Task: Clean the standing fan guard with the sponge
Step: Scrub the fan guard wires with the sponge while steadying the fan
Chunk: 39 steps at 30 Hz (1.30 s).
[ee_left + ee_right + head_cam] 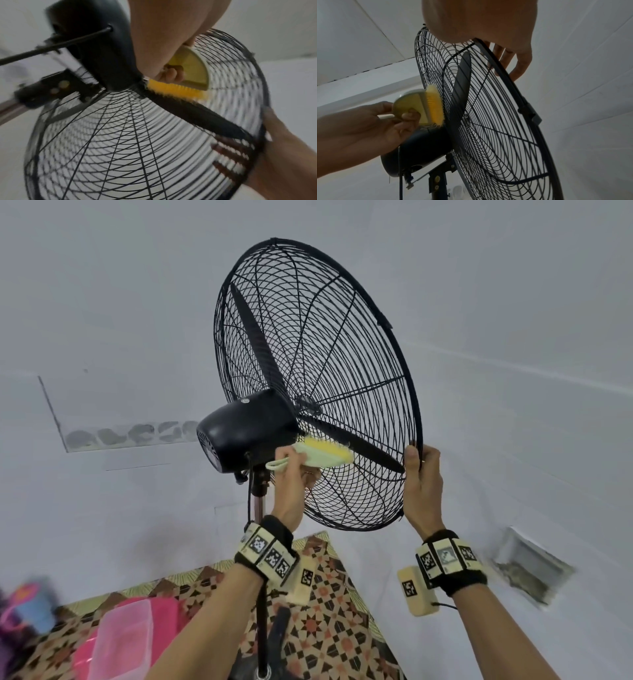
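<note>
Nearest the camera, two forearms rose toward the fan, each wrist wrapped in a black band [452,563] carrying printed marker tiles. The left hand [291,477] was curled around the pale handle of the sponge [323,453], a brush-like scrubber with a yellow working face. That face was pressed against the rear of the fan guard [342,364], just beside the motor housing [246,433] and over the lower blade [356,445]. The right hand [422,474] gripped the guard's outer rim at its lower right, thumb on the near side and fingers [506,59] wrapped over the far side of the wires. The black wire guard stood tilted, its rim edge turned toward the viewer. Below the housing the pole [261,577] ran down. Behind the pole, lower left of the guard, lay a patterned mat [329,621] with a pink lidded container [126,638] on it. Farthest back was the pale wall [513,302]
</note>
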Each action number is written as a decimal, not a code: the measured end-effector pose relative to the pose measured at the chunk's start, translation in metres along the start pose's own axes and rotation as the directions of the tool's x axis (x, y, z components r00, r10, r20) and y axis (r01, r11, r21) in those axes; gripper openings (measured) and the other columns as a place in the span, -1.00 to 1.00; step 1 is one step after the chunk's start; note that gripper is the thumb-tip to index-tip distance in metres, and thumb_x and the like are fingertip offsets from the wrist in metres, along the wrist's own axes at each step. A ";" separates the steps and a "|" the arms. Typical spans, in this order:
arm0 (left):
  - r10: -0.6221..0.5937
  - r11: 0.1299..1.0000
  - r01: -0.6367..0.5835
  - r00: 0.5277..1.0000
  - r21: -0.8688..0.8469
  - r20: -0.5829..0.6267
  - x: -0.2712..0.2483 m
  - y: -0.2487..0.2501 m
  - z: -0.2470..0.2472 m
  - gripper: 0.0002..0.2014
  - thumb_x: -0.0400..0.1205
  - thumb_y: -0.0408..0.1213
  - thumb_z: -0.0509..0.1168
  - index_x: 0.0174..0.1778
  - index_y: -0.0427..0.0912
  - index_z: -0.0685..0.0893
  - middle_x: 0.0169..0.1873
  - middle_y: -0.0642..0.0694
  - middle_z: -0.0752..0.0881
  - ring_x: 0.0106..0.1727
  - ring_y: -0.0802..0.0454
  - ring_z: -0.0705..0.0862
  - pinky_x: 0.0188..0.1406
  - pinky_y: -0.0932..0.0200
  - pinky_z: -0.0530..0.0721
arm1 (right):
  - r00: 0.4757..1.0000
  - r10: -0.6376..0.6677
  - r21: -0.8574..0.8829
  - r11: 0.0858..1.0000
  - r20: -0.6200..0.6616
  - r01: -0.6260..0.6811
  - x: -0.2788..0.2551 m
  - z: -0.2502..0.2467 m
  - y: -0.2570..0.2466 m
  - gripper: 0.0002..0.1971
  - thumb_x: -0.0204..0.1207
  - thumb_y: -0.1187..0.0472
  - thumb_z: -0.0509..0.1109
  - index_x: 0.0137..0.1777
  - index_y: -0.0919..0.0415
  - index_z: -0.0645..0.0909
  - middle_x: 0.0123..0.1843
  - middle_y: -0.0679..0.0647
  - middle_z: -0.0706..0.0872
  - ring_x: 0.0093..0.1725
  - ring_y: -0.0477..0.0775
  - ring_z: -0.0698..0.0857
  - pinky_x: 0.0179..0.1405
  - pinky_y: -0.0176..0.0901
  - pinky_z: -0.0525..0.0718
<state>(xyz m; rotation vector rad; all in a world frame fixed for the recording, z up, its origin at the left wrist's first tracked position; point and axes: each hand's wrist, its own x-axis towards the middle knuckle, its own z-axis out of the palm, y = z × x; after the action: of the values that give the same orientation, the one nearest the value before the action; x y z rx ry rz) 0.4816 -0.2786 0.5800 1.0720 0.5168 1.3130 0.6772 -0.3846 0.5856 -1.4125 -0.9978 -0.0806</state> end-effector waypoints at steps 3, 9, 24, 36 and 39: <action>-0.055 0.998 0.047 0.985 0.049 0.166 -0.019 0.004 0.011 -0.93 0.85 -0.39 0.12 0.05 -0.21 0.43 -0.07 -0.21 0.74 -0.36 0.06 0.64 -0.45 0.28 0.55 | 1.000 0.024 0.004 1.000 -0.010 -0.024 0.002 -0.002 0.005 -0.48 0.71 -0.34 0.09 0.33 0.10 0.46 0.16 -0.06 0.70 0.04 -0.46 0.63 -0.10 -0.66 0.47; 0.034 0.998 -0.032 0.999 0.055 -0.041 -0.007 0.006 0.001 -0.94 0.87 -0.35 0.12 0.08 -0.20 0.41 -0.07 -0.20 0.71 -0.33 0.04 0.65 -0.40 0.18 0.52 | 1.000 -0.008 0.011 1.000 0.019 0.008 -0.002 -0.003 0.004 -0.49 0.75 -0.27 0.13 0.39 0.17 0.47 0.19 -0.07 0.70 0.06 -0.49 0.63 -0.06 -0.66 0.48; 0.077 0.982 -0.132 0.930 0.133 0.359 -0.070 0.003 0.025 -0.74 0.85 -0.26 0.24 0.04 -0.33 0.32 -0.17 -0.23 0.53 -0.31 0.07 0.56 -0.38 0.26 0.49 | 1.000 0.000 0.018 1.000 0.001 0.000 -0.003 -0.005 0.002 -0.55 0.78 -0.21 0.15 0.40 0.14 0.47 0.21 -0.08 0.70 0.09 -0.51 0.63 -0.03 -0.66 0.48; 0.100 0.969 -0.146 0.969 0.198 0.228 -0.006 0.011 -0.015 -0.79 0.84 -0.15 0.21 0.08 -0.24 0.40 -0.05 -0.15 0.73 -0.22 0.01 0.65 -0.32 0.24 0.63 | 1.000 0.006 0.022 1.000 0.027 -0.007 0.001 -0.006 0.000 -0.44 0.72 -0.28 0.12 0.40 0.19 0.47 0.23 -0.04 0.70 0.10 -0.53 0.61 -0.03 -0.68 0.48; 0.095 0.964 -0.183 0.914 0.193 0.394 -0.018 0.008 -0.017 -0.76 0.81 -0.15 0.21 0.06 -0.26 0.38 -0.11 -0.14 0.70 -0.23 -0.05 0.63 -0.34 0.24 0.62 | 1.000 -0.007 0.015 1.000 0.007 0.007 -0.004 -0.005 0.000 -0.46 0.73 -0.22 0.13 0.39 0.25 0.47 0.17 -0.08 0.69 0.06 -0.53 0.63 -0.05 -0.65 0.50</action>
<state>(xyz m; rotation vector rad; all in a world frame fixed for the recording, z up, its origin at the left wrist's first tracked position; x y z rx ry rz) 0.4595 -0.2903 0.5746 1.5403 0.3017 1.1442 0.6779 -0.3909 0.5843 -1.3962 -1.0073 -0.0727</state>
